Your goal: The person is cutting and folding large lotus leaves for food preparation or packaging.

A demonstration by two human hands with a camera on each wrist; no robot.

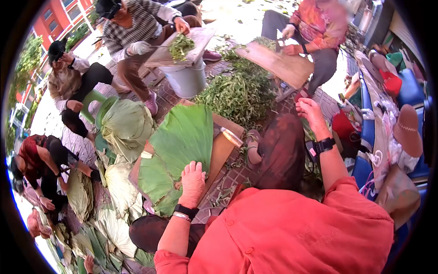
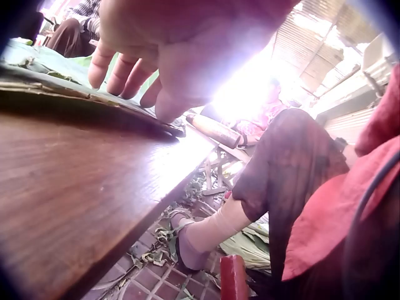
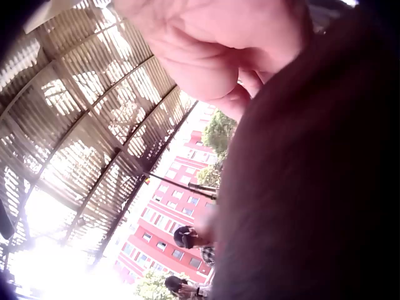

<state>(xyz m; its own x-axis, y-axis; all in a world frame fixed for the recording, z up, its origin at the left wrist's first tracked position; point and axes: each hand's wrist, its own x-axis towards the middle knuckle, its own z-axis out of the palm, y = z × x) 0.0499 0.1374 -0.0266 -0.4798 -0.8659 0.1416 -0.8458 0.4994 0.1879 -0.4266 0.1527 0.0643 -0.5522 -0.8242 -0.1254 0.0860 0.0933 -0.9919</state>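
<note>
A large green lotus leaf (image 1: 182, 137), folded, lies over a brown wooden board (image 1: 211, 182) before the person. My left hand (image 1: 193, 179) rests on the leaf near its lower right edge, palm down. In the left wrist view the fingers (image 2: 125, 75) reach down onto layered leaf edges at the board's rim. A wooden handle (image 1: 232, 137) lies on the board beside the leaf. My right hand (image 1: 312, 114) is raised above the right knee, fingers loosely bent, with nothing in it. The right wrist view shows its palm (image 3: 206, 62) close up, a dark trouser leg covering much else.
Cut greens (image 1: 237, 91) are heaped beyond the board. Dried leaves (image 1: 116, 182) spread on the left. Two people work at boards opposite, one over a grey bucket (image 1: 185, 80); others sit or bend at left. Blue chairs (image 1: 365, 109) with bags stand at right.
</note>
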